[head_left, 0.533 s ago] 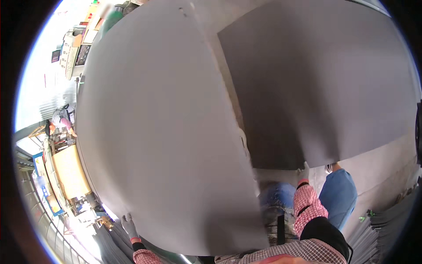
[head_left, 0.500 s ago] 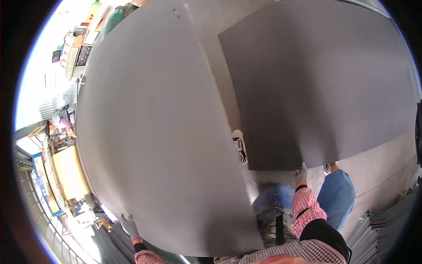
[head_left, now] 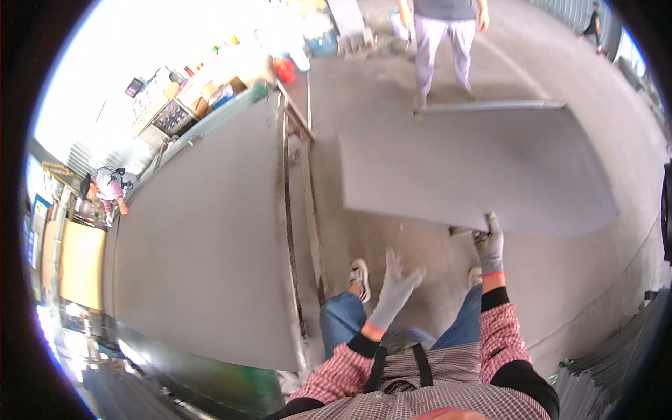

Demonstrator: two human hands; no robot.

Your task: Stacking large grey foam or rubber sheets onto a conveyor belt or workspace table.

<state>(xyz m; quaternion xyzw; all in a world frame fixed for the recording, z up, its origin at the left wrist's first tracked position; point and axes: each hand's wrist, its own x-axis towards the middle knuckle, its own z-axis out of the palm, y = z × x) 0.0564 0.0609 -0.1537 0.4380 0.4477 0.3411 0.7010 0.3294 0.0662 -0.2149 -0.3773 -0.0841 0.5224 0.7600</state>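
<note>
My left hand (head_left: 399, 288), in a pale grey glove, hovers over the floor between two large grey sheets. Its fingers are spread and hold nothing. The right hand (head_left: 491, 246), gloved alike, is at the near edge of the right sheet (head_left: 462, 164), one finger stretched over that edge and the others curled. A short dark bar-like piece (head_left: 460, 230) sticks out beside those curled fingers; what it is and whether they grip it is unclear. The left sheet (head_left: 203, 238) lies flat on a metal-framed table (head_left: 288, 189).
A person in light trousers (head_left: 441, 52) stands beyond the right sheet. Another person (head_left: 108, 187) bends at the far left, near a yellow panel (head_left: 82, 266). Boxes and equipment (head_left: 175, 115) fill the back left. Dark stacked sheets (head_left: 602, 378) lie at lower right.
My left hand has left the near edge of the left sheet and swung right, open. The view has shifted, showing the table frame and a standing person. The right hand remains at the right sheet's edge.
</note>
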